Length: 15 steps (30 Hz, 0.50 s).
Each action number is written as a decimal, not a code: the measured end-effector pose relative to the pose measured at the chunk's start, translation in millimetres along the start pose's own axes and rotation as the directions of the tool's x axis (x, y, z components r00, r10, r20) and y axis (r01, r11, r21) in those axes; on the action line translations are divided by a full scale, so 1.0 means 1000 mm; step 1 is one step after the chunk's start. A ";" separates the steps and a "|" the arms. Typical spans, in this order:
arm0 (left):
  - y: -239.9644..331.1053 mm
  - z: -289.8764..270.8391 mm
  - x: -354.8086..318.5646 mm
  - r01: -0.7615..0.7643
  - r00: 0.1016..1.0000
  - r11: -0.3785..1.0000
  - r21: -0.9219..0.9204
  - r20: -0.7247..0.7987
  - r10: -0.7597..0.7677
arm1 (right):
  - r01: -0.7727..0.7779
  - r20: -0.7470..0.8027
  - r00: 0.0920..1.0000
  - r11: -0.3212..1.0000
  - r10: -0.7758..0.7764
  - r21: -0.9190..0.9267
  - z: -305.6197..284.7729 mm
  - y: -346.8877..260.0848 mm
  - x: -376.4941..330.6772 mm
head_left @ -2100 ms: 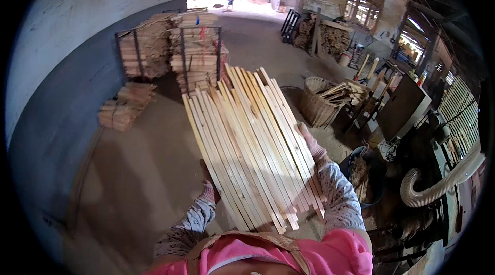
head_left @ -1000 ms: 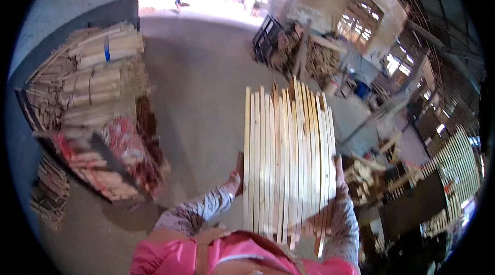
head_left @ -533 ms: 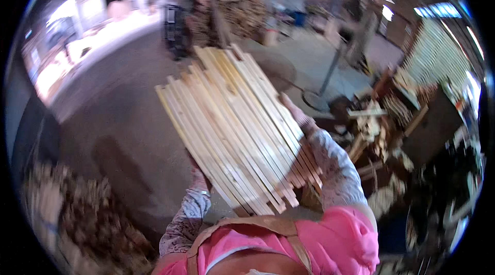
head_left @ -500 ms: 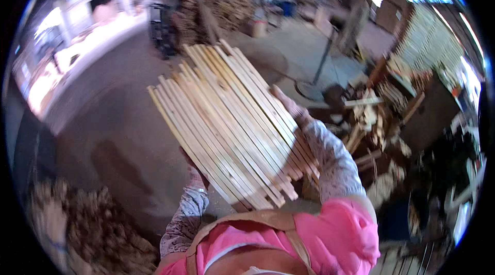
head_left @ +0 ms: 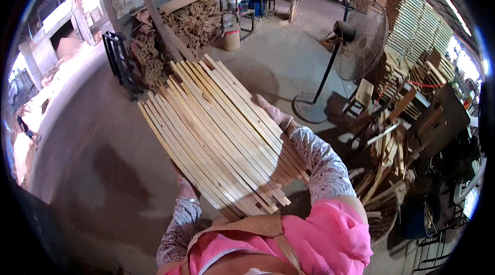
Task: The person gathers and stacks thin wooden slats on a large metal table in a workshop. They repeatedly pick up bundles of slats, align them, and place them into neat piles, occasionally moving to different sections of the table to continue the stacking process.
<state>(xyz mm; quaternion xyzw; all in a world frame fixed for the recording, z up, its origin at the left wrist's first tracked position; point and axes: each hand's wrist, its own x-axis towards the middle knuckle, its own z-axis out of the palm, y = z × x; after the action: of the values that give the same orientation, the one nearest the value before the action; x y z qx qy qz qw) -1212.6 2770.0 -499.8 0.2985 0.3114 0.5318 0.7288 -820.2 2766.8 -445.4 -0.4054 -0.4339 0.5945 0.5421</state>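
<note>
A wide bundle of pale wooden strips (head_left: 221, 130) lies side by side in front of my body, carried between both hands. Their far ends are uneven. My right hand (head_left: 275, 113), in a pinkish glove, presses along the bundle's right edge. On the opposite edge, my left hand (head_left: 186, 187) grips near the lower left, its fingers mostly hidden beneath the strips. Patterned sleeves cover both forearms. The near ends of the strips come close to my apron (head_left: 242, 227).
A pedestal fan (head_left: 337, 43) stands ahead on the right. Scrap wood (head_left: 389, 146) and a wicker basket (head_left: 384, 215) lie to my right. Ahead left are a woodpile (head_left: 193, 25), a leaning plank (head_left: 164, 27), a black metal rack (head_left: 121, 63) and a bucket (head_left: 231, 38).
My view has swung left and lifted, so the fan and far table show more fully. The pile at the lower left has left the view. Both hands still hold the strips.
</note>
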 end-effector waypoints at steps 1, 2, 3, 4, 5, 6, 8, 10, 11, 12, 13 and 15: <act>0.002 0.004 0.016 0.002 1.000 1.000 0.004 0.003 -0.002 | 0.051 0.038 0.998 0.993 -0.047 -0.104 -0.007 -0.004 0.012; -0.009 0.010 0.035 0.010 1.000 1.000 -0.009 0.018 -0.010 | 0.063 -0.039 0.997 0.986 -0.069 -0.152 -0.023 -0.002 0.020; -0.018 0.012 0.052 0.036 0.999 0.999 -0.016 0.031 -0.035 | 0.073 -0.115 0.988 0.977 -0.098 -0.201 -0.038 0.001 0.028; -0.028 0.019 0.070 0.058 0.997 0.998 -0.020 0.061 -0.057 | 0.083 -0.192 0.972 0.964 -0.133 -0.251 -0.057 0.000 0.037; -0.038 0.029 0.094 0.098 0.993 0.995 -0.009 0.070 -0.097 | 0.260 -0.036 0.951 0.861 -0.306 -0.437 -0.083 0.010 0.033; -0.052 0.038 0.119 0.139 0.986 0.990 -0.002 0.091 -0.138 | 0.449 0.127 0.873 0.673 -0.471 -0.588 -0.111 0.016 0.025; -0.069 0.052 0.162 0.202 0.972 0.979 -0.015 0.125 -0.198 | 0.569 0.183 0.795 0.606 -0.579 -0.556 -0.136 -0.006 0.036; -0.089 0.069 0.194 0.263 0.955 0.965 0.000 0.145 -0.260 | 0.186 -0.209 0.945 0.938 -0.252 -0.292 -0.137 -0.048 0.045; -0.099 0.090 0.216 0.315 0.936 0.949 0.030 0.159 -0.315 | -0.164 -0.438 0.887 0.986 0.146 -0.004 -0.150 -0.034 0.045; -0.109 0.113 0.247 0.360 0.911 0.932 0.031 0.203 -0.359 | -0.013 -0.389 0.921 1.000 0.002 -0.027 -0.183 -0.035 0.048; -0.119 0.135 0.278 0.446 0.864 0.895 -0.034 0.279 -0.420 | 0.010 -0.419 0.908 1.000 -0.016 -0.017 -0.215 -0.031 0.056; -0.142 0.199 0.322 0.443 0.847 0.896 0.037 0.310 -0.431 | 0.103 -0.435 0.899 0.988 -0.044 0.113 -0.300 -0.024 0.054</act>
<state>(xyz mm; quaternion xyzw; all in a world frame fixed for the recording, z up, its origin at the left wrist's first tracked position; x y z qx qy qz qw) -897.8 3021.9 -527.6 0.2864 0.2430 0.3040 0.8755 -531.7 2844.3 -512.0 -0.4731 -0.2777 0.4965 0.6727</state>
